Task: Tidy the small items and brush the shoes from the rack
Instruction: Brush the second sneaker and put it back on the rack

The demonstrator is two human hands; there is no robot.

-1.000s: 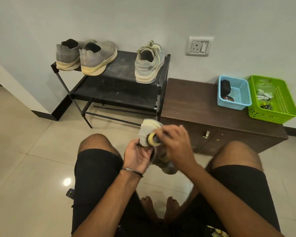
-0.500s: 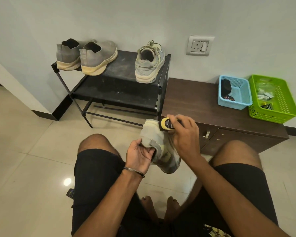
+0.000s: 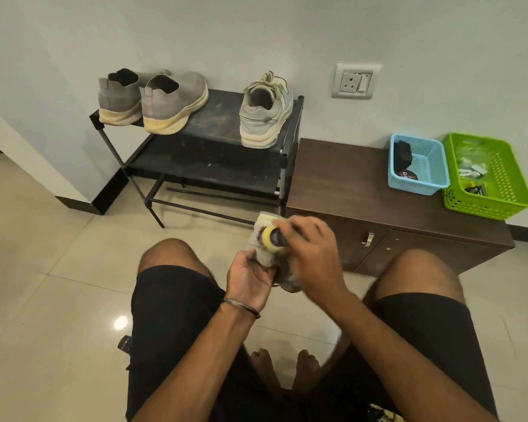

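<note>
Sneaker (image 3: 264,239) sole-up, long axis away from body, in left-hand (image 3: 250,280) grip; right hand (image 3: 310,257) around brush (image 3: 272,237).

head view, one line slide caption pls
Left hand holds pale grey sneaker while right hand works yellow-capped brush over it.

Shoe (image 3: 264,239) and brush (image 3: 272,238) in hands

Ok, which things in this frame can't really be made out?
All in the head view:
- Brush: motion-blurred and mostly covered by the right hand; bristles unseen.
- Held shoe: largely hidden behind both hands; the left hand grips its lower part.
- Green basket contents: too small to identify.
- Dark object by the left thigh: partly hidden by the shorts.
</note>
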